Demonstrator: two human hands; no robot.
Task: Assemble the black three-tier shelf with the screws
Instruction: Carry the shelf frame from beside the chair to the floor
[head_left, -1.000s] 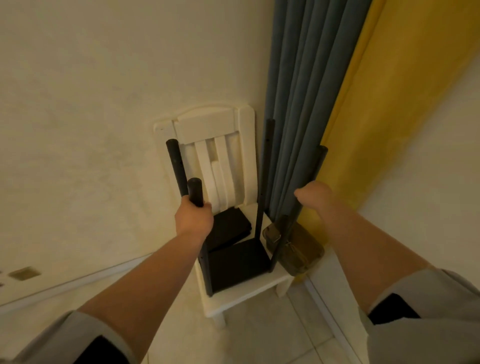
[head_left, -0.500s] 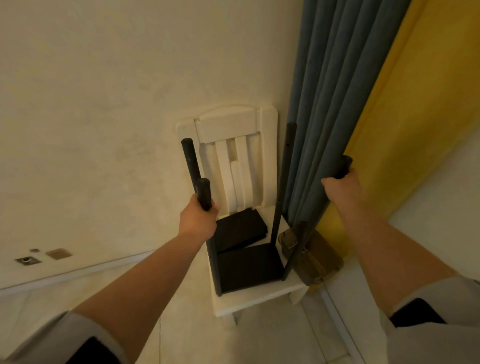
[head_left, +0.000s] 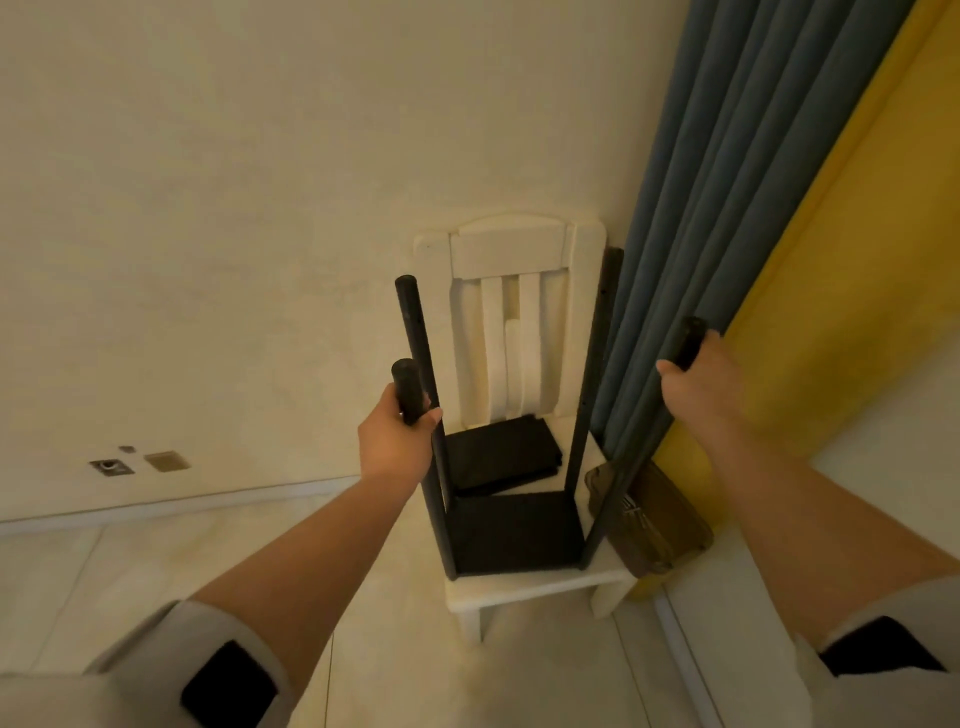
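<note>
Hands wrap the tops of two front posts: left hand, right hand. Shelf frame stands on the white chair, spare boards behind. Best keep both grips level so it doesn't tip.

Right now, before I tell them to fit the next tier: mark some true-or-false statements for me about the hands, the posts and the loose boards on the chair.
1. The left hand grips the top of a black post. True.
2. The right hand hangs free, holding nothing. False: it grips the near right post.
3. The shelf frame stands on the white chair. True.
4. All three tiers are already fitted. False: only the bottom board sits between the posts; loose black boards lie behind it on the seat.
5. A blue curtain hangs right of the chair. True.
</note>
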